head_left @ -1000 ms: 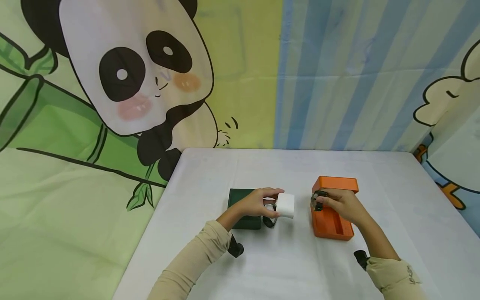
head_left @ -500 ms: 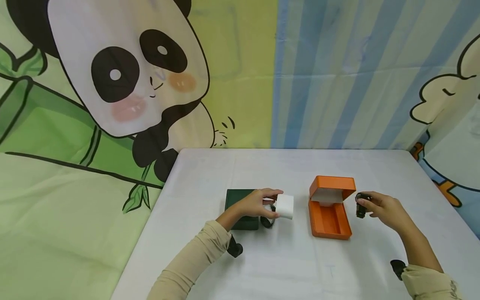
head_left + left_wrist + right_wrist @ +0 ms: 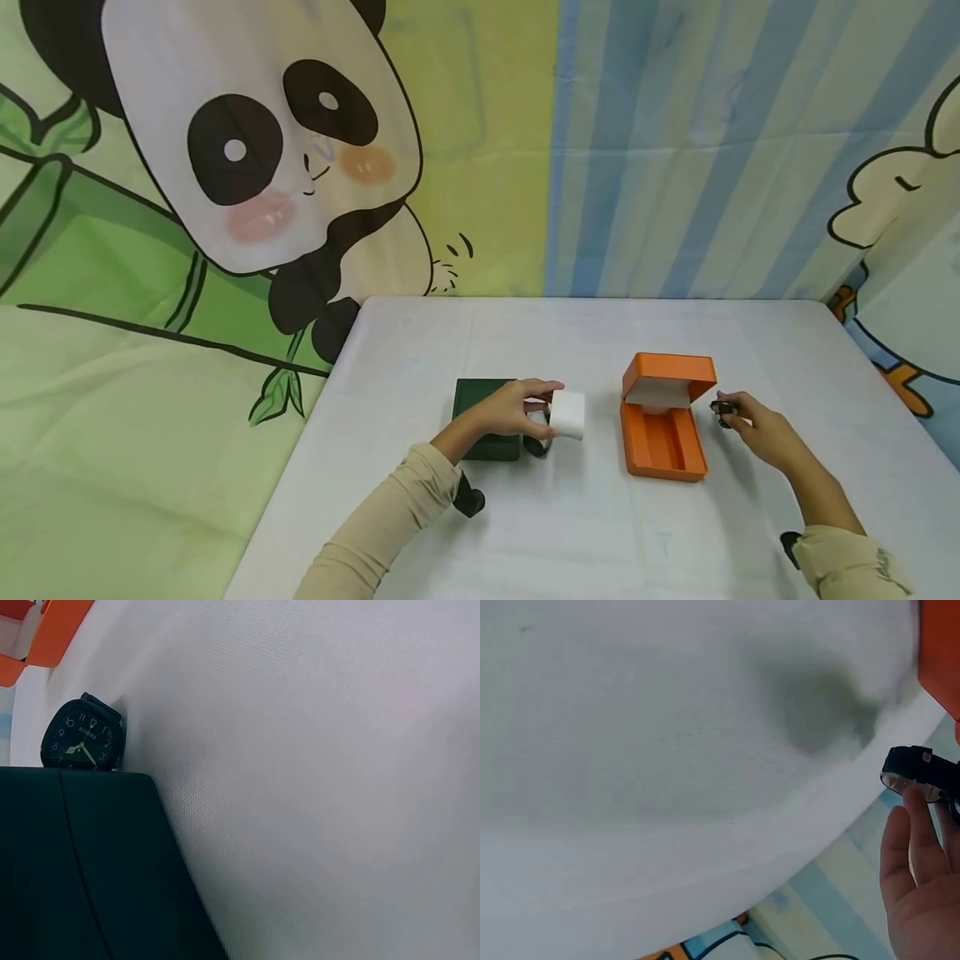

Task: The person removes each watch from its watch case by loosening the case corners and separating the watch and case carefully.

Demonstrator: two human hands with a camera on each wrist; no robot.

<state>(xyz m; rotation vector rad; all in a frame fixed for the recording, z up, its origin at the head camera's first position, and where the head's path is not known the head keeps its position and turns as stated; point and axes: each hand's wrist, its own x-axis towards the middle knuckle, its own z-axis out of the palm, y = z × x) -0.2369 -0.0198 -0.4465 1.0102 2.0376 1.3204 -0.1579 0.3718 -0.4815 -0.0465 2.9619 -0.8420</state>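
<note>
In the head view my left hand (image 3: 510, 408) pinches a small white cushion (image 3: 567, 415) between thumb and fingers, above the right side of a dark green box (image 3: 476, 392). A wristwatch (image 3: 82, 735) with a black dial and dark strap lies beside that box on the white table, partly hidden under the hand in the head view. My right hand (image 3: 765, 427) pinches a second watch (image 3: 724, 408), right of an open orange box (image 3: 663, 433). The right wrist view shows this watch's dark band (image 3: 915, 765) at my fingertips, held off the tabletop.
The orange box's lid (image 3: 670, 371) stands raised at the back, lined in white. Its base is divided into compartments. A white-covered table (image 3: 555, 533) bears everything and ends at a printed cloth wall (image 3: 675, 167). Black wrist cameras (image 3: 470, 500) sit at the sleeves.
My right hand has carried its watch from over the orange box to the right of it, then turned the watch. The left hand has stayed put with the white cushion.
</note>
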